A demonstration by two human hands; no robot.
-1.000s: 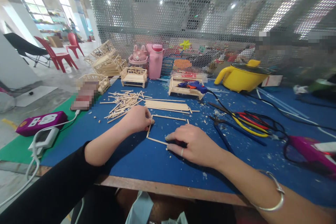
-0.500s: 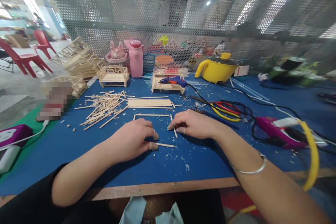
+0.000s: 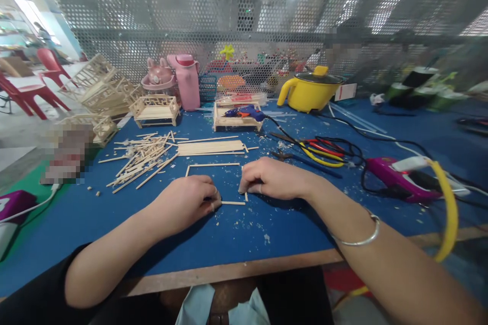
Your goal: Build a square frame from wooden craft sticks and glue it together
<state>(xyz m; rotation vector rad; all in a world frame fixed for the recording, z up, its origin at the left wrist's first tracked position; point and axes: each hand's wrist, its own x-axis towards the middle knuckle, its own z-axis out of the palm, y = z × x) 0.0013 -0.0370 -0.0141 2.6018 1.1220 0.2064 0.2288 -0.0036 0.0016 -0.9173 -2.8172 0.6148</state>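
Head view: before you spreads the blue table (image 3: pixel 236 244), a yellow pot (image 3: pixel 310 94) near its far edge. Your left hand (image 3: pixel 190 198) and right hand (image 3: pixel 269 177) rest nearer its front edge. Beside the pot stands a white card (image 3: pixel 345 92), its print too small to read. Between your hands, a far stick (image 3: pixel 213 165), left stick (image 3: pixel 187 170), near stick (image 3: pixel 233 203) and right stick (image 3: pixel 246 197) outline a rectangle. Your left fingers pinch the near stick; your right fingers curl at the right stick, whether gripping I cannot tell.
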